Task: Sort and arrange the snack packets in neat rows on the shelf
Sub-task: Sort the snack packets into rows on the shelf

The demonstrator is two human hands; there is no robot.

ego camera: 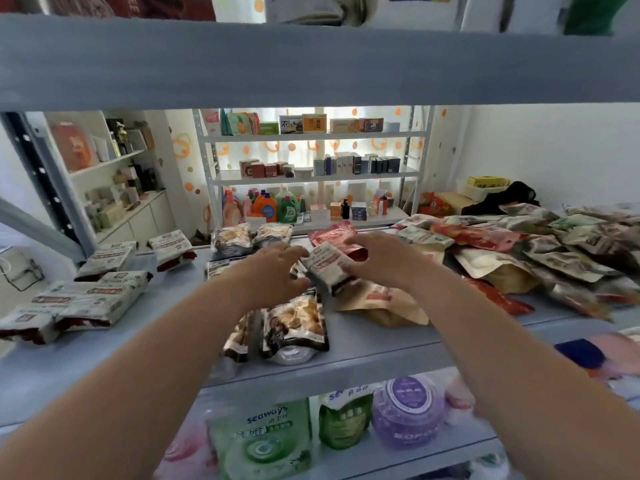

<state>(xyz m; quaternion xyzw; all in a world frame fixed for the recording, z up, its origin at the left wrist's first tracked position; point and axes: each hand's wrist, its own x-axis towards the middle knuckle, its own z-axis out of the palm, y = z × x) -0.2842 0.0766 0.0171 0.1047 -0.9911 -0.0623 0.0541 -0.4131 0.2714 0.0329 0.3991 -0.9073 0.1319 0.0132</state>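
Observation:
My right hand (381,261) grips a white snack packet with red lettering (327,266) and holds it tilted above the middle of the blue-grey shelf (374,344). My left hand (277,271) reaches in beside it, fingers spread, close to the packet's left edge. Matching white packets (86,299) lie in rows at the shelf's left. Dark packets with a snack picture (296,327) lie below my hands, and two more (249,239) sit at the back. A loose heap of mixed packets (540,251) covers the right side.
The shelf board above (311,60) hangs low over the work area. On the shelf below stand green detergent pouches (263,441) and a purple tub (407,414). Behind, across the aisle, a white rack (311,174) holds boxes and bottles.

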